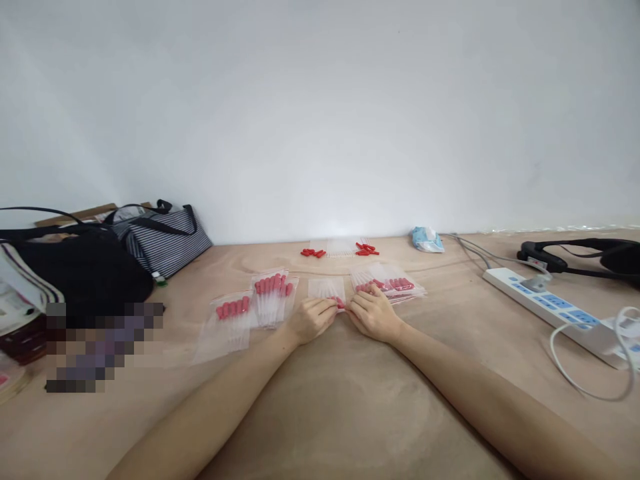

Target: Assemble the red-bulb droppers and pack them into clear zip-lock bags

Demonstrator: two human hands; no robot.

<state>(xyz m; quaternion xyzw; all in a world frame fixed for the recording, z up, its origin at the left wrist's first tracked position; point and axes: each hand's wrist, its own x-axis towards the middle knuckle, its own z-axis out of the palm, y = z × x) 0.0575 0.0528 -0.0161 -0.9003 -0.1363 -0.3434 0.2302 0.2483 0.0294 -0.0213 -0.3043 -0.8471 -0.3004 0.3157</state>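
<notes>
A small clear plastic bag (pixel 323 288) lies flat on the table in the middle, with thin whitish sticks inside and red tips at its near end. My left hand (pixel 313 320) is closed, its fingertips pinching the near edge of this bag. Close beside it, my right hand (pixel 373 315) pinches the same edge from the right. The fingers partly hide the red tips. Left of my hands lie a bag of red-tipped sticks (pixel 233 310) and a stack of similar bags (pixel 273 290). More filled bags (pixel 400 283) lie just beyond my right hand.
Loose red pieces (pixel 313 253) and more red pieces (pixel 367 249) lie near the wall beside whitish sticks (pixel 341 247). A blue tissue pack (pixel 427 239), a power strip (pixel 545 303) and a black headset (pixel 585 259) stand right; a striped bag (pixel 167 243) and black bag (pixel 75 273) stand left.
</notes>
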